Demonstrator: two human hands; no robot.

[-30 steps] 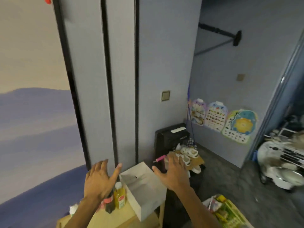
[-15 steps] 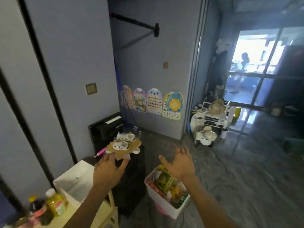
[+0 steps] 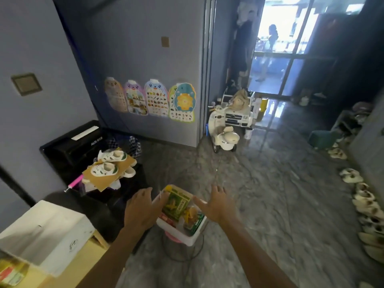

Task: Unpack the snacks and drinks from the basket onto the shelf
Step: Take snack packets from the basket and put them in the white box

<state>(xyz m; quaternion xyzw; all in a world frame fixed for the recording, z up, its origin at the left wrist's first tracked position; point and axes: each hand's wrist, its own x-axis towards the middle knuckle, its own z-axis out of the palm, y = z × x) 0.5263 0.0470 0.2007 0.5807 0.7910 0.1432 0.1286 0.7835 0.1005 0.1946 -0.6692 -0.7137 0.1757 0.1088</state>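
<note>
1. White basket (image 3: 182,235), one, sat between two hands, holding at least three snack packets (image 3: 176,202).
2. Left hand (image 3: 141,210): fingers spread, gripping nothing, at its left rim.
3. Right hand (image 3: 216,204): fingers spread, empty, above right rim.

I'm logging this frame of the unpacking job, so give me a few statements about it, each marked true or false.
1. The left hand and the right hand are both open. True.
2. The basket is empty. False: a green packet and more lie in it.
3. Small shoes lie on a cardboard sheet. True.
4. The white box stands on the floor. False: it stands on the pale wooden shelf.
</note>
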